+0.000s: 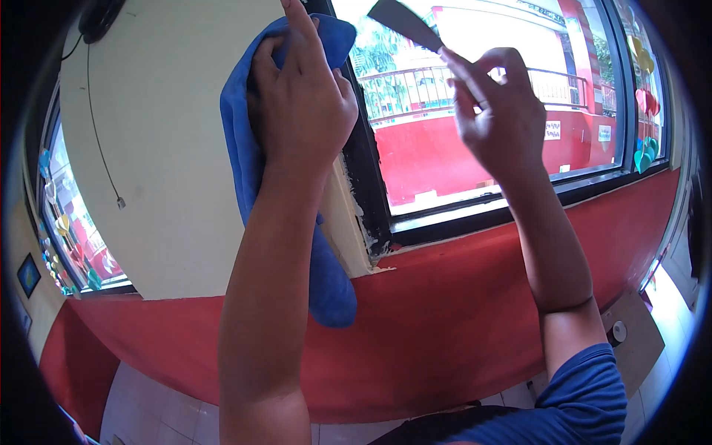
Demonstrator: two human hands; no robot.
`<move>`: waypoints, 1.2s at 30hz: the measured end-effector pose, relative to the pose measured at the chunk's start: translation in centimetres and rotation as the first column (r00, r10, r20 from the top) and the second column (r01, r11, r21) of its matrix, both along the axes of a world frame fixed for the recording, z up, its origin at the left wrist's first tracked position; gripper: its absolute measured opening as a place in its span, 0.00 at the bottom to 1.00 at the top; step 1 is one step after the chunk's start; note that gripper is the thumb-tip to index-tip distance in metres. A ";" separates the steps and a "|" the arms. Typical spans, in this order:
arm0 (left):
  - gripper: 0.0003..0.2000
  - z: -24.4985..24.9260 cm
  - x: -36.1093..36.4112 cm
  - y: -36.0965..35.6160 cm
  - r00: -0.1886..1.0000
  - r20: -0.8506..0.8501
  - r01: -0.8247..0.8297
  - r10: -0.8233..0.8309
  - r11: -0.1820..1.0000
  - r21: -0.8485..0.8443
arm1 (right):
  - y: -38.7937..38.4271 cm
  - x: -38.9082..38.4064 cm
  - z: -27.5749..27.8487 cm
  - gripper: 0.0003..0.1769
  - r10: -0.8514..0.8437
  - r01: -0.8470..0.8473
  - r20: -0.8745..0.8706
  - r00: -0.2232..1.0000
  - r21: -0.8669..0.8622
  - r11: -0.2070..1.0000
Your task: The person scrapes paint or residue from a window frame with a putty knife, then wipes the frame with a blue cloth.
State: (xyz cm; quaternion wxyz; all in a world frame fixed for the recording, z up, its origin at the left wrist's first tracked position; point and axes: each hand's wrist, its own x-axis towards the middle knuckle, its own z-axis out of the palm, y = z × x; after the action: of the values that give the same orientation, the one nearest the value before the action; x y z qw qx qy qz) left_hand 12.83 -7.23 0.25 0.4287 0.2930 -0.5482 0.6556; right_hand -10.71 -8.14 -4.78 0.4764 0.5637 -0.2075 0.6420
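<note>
A blue cloth [236, 126] is bunched in my left hand [308, 111], held up by the pale wall corner beside the window frame. That hand's index finger points upward, the others curl into the cloth, and one end of the cloth hangs below my forearm. My right hand [508, 111] is raised in front of the window glass. Its fingers pinch a putty knife [404, 24], whose dark, wide blade points up and to the left. Part of the handle is hidden in my fingers.
The black window frame [371, 148] has rough, chipped edges near its lower corner. Below runs a red wall band [415, 334]. A cord [93, 111] hangs on the pale wall [170, 163]. Colourful paper hearts [645, 152] hang at the right, and a board [641, 330] stands low.
</note>
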 end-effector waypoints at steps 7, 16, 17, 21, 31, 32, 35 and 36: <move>0.50 -0.1 -0.2 -0.1 1.000 -0.023 -0.006 0.005 1.000 -0.018 | 1.8 0.1 -1.5 0.22 0.012 -0.008 -0.106 0.994 0.039 0.999; 0.50 -0.1 -1.2 1.5 0.975 -0.145 0.194 -0.167 0.961 0.197 | 1.3 -2.1 0.3 0.12 0.564 -0.548 -0.020 0.826 0.210 0.810; 0.50 0.0 -1.2 1.3 0.977 -0.132 0.192 -0.169 0.964 0.182 | 1.6 -2.1 0.2 0.12 0.674 -0.644 -0.022 0.738 0.272 0.715; 0.50 -0.2 -1.6 2.2 0.975 -0.158 0.186 -0.153 0.957 0.221 | 4.6 -3.5 2.2 0.19 0.537 -0.540 0.242 0.808 0.669 0.510; 0.50 -0.1 -1.1 1.8 0.974 -0.058 0.228 -0.221 0.961 0.160 | 5.3 -1.9 10.3 0.12 0.291 -0.305 0.186 0.938 0.842 0.446; 0.50 -0.1 -1.0 1.4 0.974 -0.059 0.225 -0.218 0.962 0.154 | 6.0 -1.4 10.6 0.12 0.265 -0.284 0.179 0.947 0.853 0.439; 0.50 -0.1 -1.0 1.4 0.979 -0.078 0.199 -0.188 0.966 0.165 | 8.6 -1.4 10.8 0.13 0.248 -0.192 0.078 0.966 0.855 0.481; 0.49 -0.1 -1.0 1.5 0.981 -0.089 0.186 -0.173 0.967 0.172 | 9.2 -1.4 10.7 0.13 0.251 -0.155 0.027 0.968 0.848 0.506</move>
State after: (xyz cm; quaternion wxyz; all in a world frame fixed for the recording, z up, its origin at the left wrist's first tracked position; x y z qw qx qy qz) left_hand 11.86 -5.75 0.16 0.4779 0.3035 -0.6132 0.5509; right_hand -12.13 1.04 5.95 0.0757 0.7748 -0.3999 0.4838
